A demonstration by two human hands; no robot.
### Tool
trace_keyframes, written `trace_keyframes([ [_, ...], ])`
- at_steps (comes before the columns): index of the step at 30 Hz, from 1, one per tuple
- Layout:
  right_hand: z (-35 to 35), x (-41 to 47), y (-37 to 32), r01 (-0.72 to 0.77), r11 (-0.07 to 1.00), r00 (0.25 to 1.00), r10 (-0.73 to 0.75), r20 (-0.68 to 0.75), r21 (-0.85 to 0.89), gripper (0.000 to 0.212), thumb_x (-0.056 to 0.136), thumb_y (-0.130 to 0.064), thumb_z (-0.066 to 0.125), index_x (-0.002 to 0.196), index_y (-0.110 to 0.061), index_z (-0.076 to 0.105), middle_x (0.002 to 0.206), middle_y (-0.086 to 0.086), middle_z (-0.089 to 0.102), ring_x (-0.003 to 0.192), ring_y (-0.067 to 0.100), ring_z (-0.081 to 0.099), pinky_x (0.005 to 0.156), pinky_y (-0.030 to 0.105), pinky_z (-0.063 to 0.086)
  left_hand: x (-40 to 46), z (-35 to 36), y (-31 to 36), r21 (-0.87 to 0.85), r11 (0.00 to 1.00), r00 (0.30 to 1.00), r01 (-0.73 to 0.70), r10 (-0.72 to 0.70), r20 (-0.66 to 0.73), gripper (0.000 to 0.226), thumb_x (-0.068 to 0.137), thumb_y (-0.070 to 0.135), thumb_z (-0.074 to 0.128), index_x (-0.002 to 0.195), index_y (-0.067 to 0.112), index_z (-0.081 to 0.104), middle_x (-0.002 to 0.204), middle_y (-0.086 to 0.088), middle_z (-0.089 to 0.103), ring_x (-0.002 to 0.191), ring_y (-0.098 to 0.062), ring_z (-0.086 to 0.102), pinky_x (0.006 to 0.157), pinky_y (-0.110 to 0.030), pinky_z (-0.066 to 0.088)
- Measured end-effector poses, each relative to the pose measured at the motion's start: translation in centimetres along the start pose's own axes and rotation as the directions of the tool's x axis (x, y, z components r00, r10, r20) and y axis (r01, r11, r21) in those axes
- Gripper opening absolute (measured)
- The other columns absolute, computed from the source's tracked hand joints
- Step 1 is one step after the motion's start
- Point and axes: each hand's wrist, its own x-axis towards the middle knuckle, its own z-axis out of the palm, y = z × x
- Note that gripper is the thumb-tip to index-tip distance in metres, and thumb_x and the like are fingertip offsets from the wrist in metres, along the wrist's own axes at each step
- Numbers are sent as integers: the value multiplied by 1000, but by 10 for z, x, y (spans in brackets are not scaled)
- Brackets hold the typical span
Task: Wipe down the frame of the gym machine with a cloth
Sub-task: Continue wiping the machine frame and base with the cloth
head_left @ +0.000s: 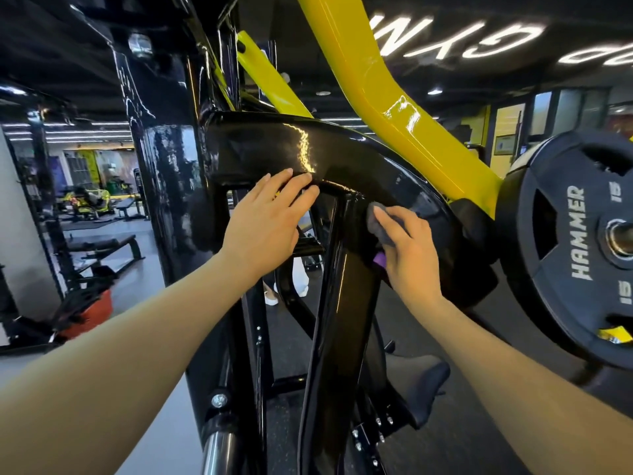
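The gym machine's glossy black frame (260,145) fills the middle of the view, with a slanted black beam (339,303) running down from its joint. My right hand (407,248) presses a dark grey-purple cloth (376,224) against the frame just right of that joint, fingers bent over the cloth. My left hand (267,217) rests with straight fingers on the frame's lower edge, to the left of the cloth. Much of the cloth is hidden under my right hand.
A yellow arm (387,97) of the machine rises diagonally behind the black frame. A black HAMMER weight plate (575,248) hangs at the right, close to my right forearm. A black seat pad (421,382) sits below. Benches and other machines stand far left.
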Motion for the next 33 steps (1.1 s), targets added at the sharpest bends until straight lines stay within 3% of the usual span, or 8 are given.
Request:
trace_keyframes([
  [3,1,15,-23,-70,998,995,70,-68,13,46,76,7,69,120,-2,62,112,16,60,97,36,55,76,36,47,0,2,4,-12,1000,999,-9,9,-32,57,75,10,63,131,8,53,133,-11,54,121,-30,51,107,-47,34],
  [7,3,40,-35,31,999,998,-33,-47,-41,41,72,7,70,111,-2,64,102,16,60,89,35,56,69,35,47,1,12,18,-53,999,998,-14,11,-60,52,74,12,63,126,9,57,124,-10,60,112,-28,57,103,-44,39],
  [11,-10,9,-4,-144,989,988,143,-63,-12,36,71,10,67,104,-3,65,102,15,59,90,36,54,67,36,45,-6,25,38,-135,990,1000,27,-28,-8,49,75,16,72,122,8,60,115,-10,63,101,-29,62,90,-41,49],
  [14,-12,10,-11,-214,977,976,213,-46,-14,32,71,11,65,101,-3,64,102,16,58,88,37,54,69,40,46,-6,26,51,-264,951,985,159,-134,112,53,84,24,68,131,10,51,125,-9,57,109,-26,58,90,-40,49],
  [18,-12,26,-27,-97,994,995,98,6,-39,37,69,10,66,104,-4,63,103,14,59,87,33,55,68,33,39,2,27,67,-498,767,914,405,-330,236,52,89,25,64,134,15,41,131,-5,47,111,-22,55,84,-39,52],
  [21,-13,5,-12,-281,956,960,279,37,85,34,76,8,62,107,-6,59,108,11,57,97,28,53,72,32,37,5,30,73,-602,630,869,491,-403,288,52,87,17,66,132,17,40,130,-4,47,105,-19,57,77,-31,49],
  [26,-1,-20,-5,-639,682,755,645,118,356,17,84,1,61,89,-15,55,91,7,62,90,21,59,78,36,47,5,31,76,-682,495,828,538,-462,318,52,84,8,68,128,21,43,123,-4,51,104,-15,54,79,-27,43],
  [33,0,-13,-18,-554,756,796,604,-46,350,19,88,-3,62,107,-3,66,104,1,46,94,12,50,78,6,33,3,40,72,-721,466,833,513,-471,289,53,82,10,70,127,24,46,116,3,51,96,-10,53,77,-28,45],
])
